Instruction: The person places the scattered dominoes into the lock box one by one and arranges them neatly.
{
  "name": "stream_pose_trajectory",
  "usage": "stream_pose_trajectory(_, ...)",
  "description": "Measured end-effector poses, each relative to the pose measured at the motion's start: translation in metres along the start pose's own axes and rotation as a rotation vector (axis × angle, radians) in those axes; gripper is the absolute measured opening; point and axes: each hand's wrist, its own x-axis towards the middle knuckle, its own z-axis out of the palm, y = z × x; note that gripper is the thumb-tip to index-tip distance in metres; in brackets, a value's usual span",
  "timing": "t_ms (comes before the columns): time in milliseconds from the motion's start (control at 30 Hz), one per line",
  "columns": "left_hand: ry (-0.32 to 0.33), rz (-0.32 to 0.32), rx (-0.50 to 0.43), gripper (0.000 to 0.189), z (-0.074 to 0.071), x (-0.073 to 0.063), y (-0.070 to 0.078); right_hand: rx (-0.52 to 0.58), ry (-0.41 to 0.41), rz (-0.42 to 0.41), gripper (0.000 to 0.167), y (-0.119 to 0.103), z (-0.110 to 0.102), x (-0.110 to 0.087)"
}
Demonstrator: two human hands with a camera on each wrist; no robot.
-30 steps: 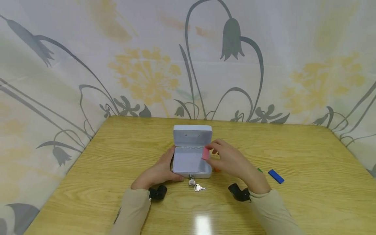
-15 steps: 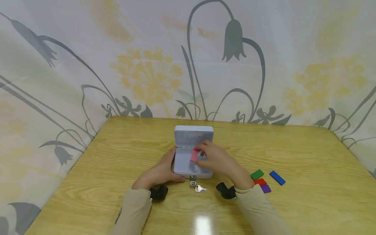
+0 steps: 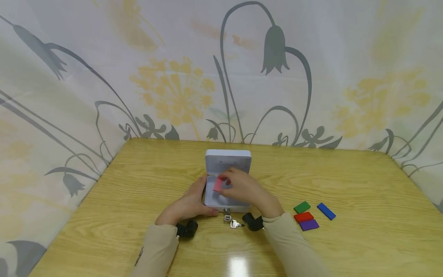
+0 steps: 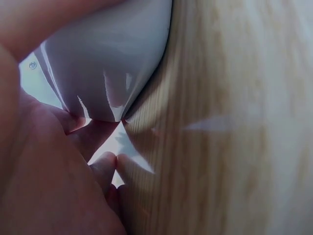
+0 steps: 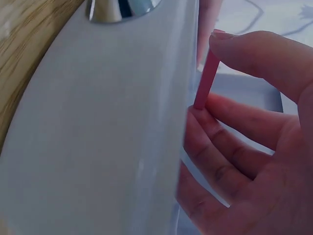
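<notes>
A small white metal cash box (image 3: 212, 200) stands on the table with its lid (image 3: 228, 161) raised. My left hand (image 3: 187, 204) grips the box's left side, thumb along the front and fingers at the side wall; the left wrist view shows the fingers on the box wall (image 4: 112, 54). Over the box's inside, my right hand (image 3: 243, 189) pinches a pink block (image 3: 217, 184) between thumb and fingers. In the right wrist view the pink block (image 5: 207, 81) is seen edge-on, behind the box's front wall. Part of the box's inside is hidden by the right hand.
Keys (image 3: 236, 224) hang or lie at the box's front lock (image 3: 227, 214). To the right lie a green block (image 3: 302, 207), a red block (image 3: 303, 217), a purple block (image 3: 309, 225) and a blue block (image 3: 326, 211). A flowered cloth (image 3: 173, 77) stands behind the table.
My right hand has moved left with the pink block, from the box's right edge to over its left part. The left hand stays on the box. The right arm uncovers the coloured blocks.
</notes>
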Motion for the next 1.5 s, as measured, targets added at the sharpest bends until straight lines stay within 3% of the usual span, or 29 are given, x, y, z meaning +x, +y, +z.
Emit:
stream_pose_trajectory(167,0.007,0.018,0.01,0.108,0.003,0.003,0.0,0.028,-0.009,-0.013,0.037,-0.001,0.003,0.005)
stream_pose_trajectory(367,-0.018,-0.057,0.02,0.114,0.005,0.003,0.0,0.015,-0.012,-0.004,0.039,0.0,0.009,0.007)
stream_pose_trajectory(600,-0.038,-0.088,0.006,0.113,0.002,-0.001,0.002,-0.038,0.006,0.005,0.039,-0.004,0.017,0.008)
stream_pose_trajectory(833,-0.042,-0.131,0.005,0.114,-0.002,-0.005,0.002,-0.087,0.051,0.015,0.022,-0.012,0.02,0.011)
stream_pose_trajectory(1000,-0.043,-0.13,0.008,0.115,-0.003,-0.005,0.003,-0.109,0.072,0.041,0.009,-0.016,0.023,0.013)
stream_pose_trajectory(1333,-0.04,-0.092,0.006,0.113,-0.003,-0.003,0.002,-0.125,0.133,0.092,0.01,-0.021,0.029,0.012)
stream_pose_trajectory(1500,-0.044,-0.084,0.017,0.113,0.0,-0.002,-0.001,-0.159,0.164,0.08,0.008,-0.023,0.034,0.009)
